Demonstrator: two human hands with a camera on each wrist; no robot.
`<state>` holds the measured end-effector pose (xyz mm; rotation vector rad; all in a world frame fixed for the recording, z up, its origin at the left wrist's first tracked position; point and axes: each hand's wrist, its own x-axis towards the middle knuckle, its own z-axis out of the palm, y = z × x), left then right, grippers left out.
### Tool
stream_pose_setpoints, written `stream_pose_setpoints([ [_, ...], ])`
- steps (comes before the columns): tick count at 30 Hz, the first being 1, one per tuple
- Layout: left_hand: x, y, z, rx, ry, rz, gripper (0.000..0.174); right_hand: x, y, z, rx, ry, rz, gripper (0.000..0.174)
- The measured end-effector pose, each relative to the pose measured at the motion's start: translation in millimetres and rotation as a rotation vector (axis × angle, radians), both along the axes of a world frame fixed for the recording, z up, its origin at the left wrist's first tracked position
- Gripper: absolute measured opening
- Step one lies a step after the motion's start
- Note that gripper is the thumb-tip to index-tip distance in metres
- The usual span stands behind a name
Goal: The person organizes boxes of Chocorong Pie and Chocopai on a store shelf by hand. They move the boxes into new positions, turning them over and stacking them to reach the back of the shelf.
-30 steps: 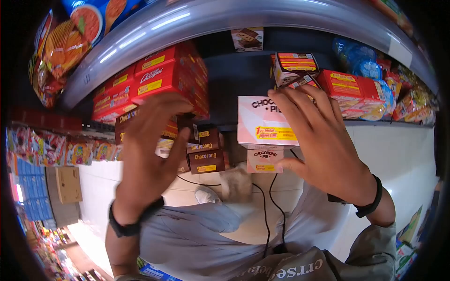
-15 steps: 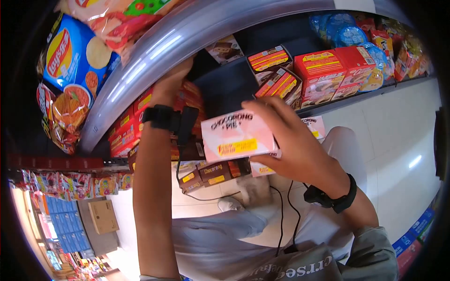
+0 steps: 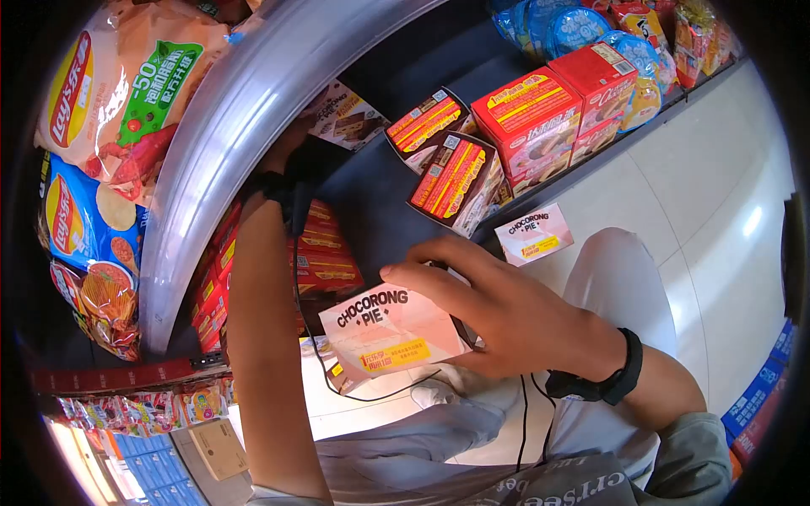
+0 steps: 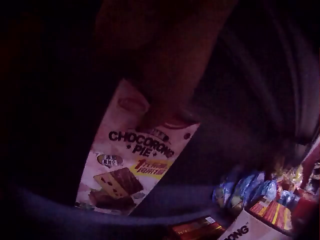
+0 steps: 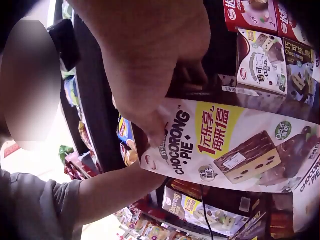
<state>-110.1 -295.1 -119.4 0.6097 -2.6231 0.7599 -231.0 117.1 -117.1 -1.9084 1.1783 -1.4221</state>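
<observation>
Gripping pink box (image 3: 396, 333): right hand (image 3: 515, 308) | left hand (image 4: 160, 60): grip unclear (dark) | 2 brown boxes (image 3: 454, 179) nearby

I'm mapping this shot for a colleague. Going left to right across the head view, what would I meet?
Blue Lay's bag, left forearm, held Chocorong Pie box, right hand, right wristband, blue packaging.

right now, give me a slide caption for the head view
Right hand holds a pink Chocorong Pie box; the shadowed left hand is at another Chocorong Pie box inside the dark shelf.
</observation>
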Motion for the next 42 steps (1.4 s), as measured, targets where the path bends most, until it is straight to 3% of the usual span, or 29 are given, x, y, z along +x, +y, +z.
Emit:
stream_pose_setpoints([
  [3, 11.4, -0.6, -8.2, 0.245, 0.056, 0.094, 0.085, -0.4, -3.1, -3.1, -0.020, -0.012, -0.015, 0.075],
  [6, 13.6, 17.1, -0.4, 0.268, -0.036, 0.061, 0.080, -0.6, -6.6, -6.4, -0.053, -0.033, -0.023, 0.078],
  [9, 21.5, 77.3, 31.1, 0.870, 0.204, 0.155, 0.079, -0.5, -8.5, -9.6, -0.070, -0.046, 0.017, 0.075],
  [10, 16.0, 112.0, 46.1, 0.616, 0.083, 0.360, 0.079, 0.2, -9.8, -10.6, -0.067, -0.061, 0.025, 0.078],
  [13, 39.6, 148.5, 57.1, 0.536, 0.127, 0.338, 0.077, -1.8, -15.6, -14.3, -0.100, -0.105, 0.027, 0.081],
  [14, 43.5, 161.1, 66.2, 0.719, 0.166, 0.390, 0.077, -3.1, -17.7, -15.1, -0.120, -0.120, 0.022, 0.081],
  [17, 57.7, 181.5, 72.8, 0.843, 0.365, 0.245, 0.065, -6.7, -20.3, -15.8, -0.121, -0.140, 0.034, 0.080],
  [18, 58.7, 177.3, 72.7, 0.923, 0.392, 0.244, 0.064, -6.8, -20.8, -15.7, -0.130, -0.147, 0.034, 0.079],
  [21, 51.7, 163.4, 71.2, 0.760, 0.230, 0.406, 0.071, -7.6, -21.6, -16.5, -0.138, -0.158, 0.034, 0.078],
  [24, 44.8, 123.9, 50.3, 0.342, 0.068, 0.137, 0.060, -8.1, -20.1, -18.7, -0.130, -0.166, 0.031, 0.077],
  [27, 25.1, 99.1, 37.5, 0.447, 0.218, 0.056, 0.055, -8.3, -18.9, -19.0, -0.133, -0.175, 0.031, 0.076],
  [30, 18.3, 70.2, 29.0, 0.860, 0.442, 0.034, 0.056, -8.2, -17.2, -20.0, -0.112, -0.170, 0.041, 0.075],
  [32, 15.8, 41.8, 17.8, 0.780, 0.418, -0.024, 0.058, -9.1, -16.7, -21.2, -0.099, -0.162, 0.050, 0.076],
  [33, 10.3, 32.0, 13.2, 0.567, 0.335, -0.094, 0.060, -8.2, -16.7, -22.4, -0.097, -0.159, 0.051, 0.077],
  [36, 8.1, 16.3, 4.9, 0.462, 0.196, -0.024, 0.061, -6.5, -17.9, -28.1, -0.091, -0.158, 0.060, 0.079],
  [42, 26.2, 47.0, 23.6, 0.492, 0.213, 0.048, 0.056, -5.8, -23.4, -27.1, -0.123, -0.186, 0.058, 0.081],
])
